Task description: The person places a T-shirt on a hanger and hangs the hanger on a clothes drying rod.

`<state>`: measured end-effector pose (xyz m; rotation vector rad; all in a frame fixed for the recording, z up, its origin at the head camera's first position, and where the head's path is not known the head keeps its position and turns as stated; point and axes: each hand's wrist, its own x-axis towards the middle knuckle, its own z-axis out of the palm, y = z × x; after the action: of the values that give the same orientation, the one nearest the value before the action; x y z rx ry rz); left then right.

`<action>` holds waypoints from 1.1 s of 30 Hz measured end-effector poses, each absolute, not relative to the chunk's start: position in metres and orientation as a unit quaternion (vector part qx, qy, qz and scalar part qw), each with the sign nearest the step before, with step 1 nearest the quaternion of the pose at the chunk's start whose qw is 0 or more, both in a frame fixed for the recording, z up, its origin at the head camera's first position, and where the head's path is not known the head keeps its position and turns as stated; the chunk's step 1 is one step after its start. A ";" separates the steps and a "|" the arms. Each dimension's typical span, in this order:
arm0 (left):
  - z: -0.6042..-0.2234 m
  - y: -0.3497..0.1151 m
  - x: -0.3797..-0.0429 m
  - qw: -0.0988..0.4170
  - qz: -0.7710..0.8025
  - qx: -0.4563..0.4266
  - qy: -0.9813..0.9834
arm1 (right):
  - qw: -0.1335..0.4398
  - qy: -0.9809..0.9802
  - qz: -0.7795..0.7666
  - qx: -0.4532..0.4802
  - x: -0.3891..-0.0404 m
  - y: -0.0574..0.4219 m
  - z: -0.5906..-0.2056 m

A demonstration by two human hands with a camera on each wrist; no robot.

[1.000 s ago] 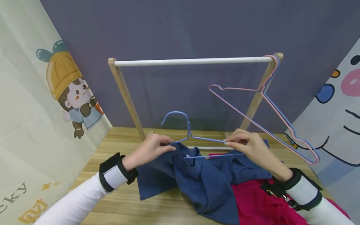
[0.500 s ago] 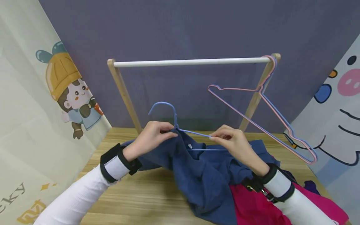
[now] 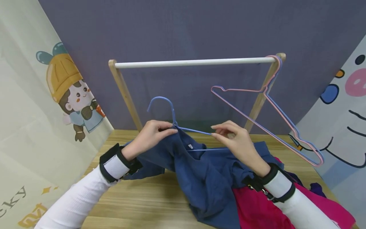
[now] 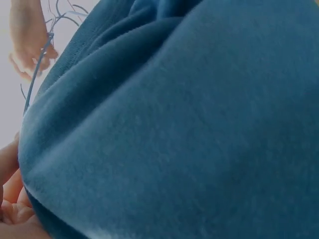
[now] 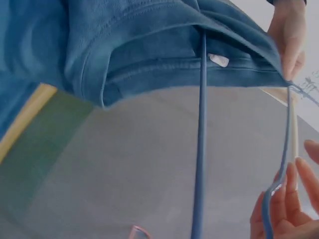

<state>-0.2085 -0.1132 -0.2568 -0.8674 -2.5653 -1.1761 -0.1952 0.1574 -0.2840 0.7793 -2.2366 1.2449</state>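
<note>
A blue wire hanger (image 3: pixel 172 108) stands hook up, its left half inside a dark blue shirt (image 3: pixel 206 181). My left hand (image 3: pixel 152 135) pinches the shirt's neckline together with the hanger near the base of the hook. To the right, the hanger's bare shoulder reaches my right hand (image 3: pixel 238 143), whose thumb and fingers are spread apart beside it. In the right wrist view, the lower bar (image 5: pixel 199 154) runs out of the neck opening past a small white label (image 5: pixel 218 60). Shirt cloth (image 4: pixel 184 129) fills most of the left wrist view and hides the hanger's left end.
Behind stands a wooden rack with a white rail (image 3: pixel 188 62). Pink and blue hangers (image 3: pixel 243 107) hang at its right end. A crimson garment (image 3: pixel 263 206) and a dark purple piece (image 3: pixel 317 189) lie on the wooden table (image 3: pixel 137 206) at right.
Both hands have moved up and left with the hanger. The shirt's neckline now reaches the hook's base, and its left side has lifted. My right thumb and fingers have parted from their pinch.
</note>
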 end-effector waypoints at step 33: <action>-0.258 -0.127 -0.209 0.077 -0.407 -0.286 -0.864 | 0.072 -0.900 0.262 0.340 -0.235 0.147 -0.371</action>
<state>-0.2093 -0.1275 -0.2583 -0.8557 -2.5901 -1.2196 -0.2352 0.1472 -0.3706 1.0213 -2.7047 0.7887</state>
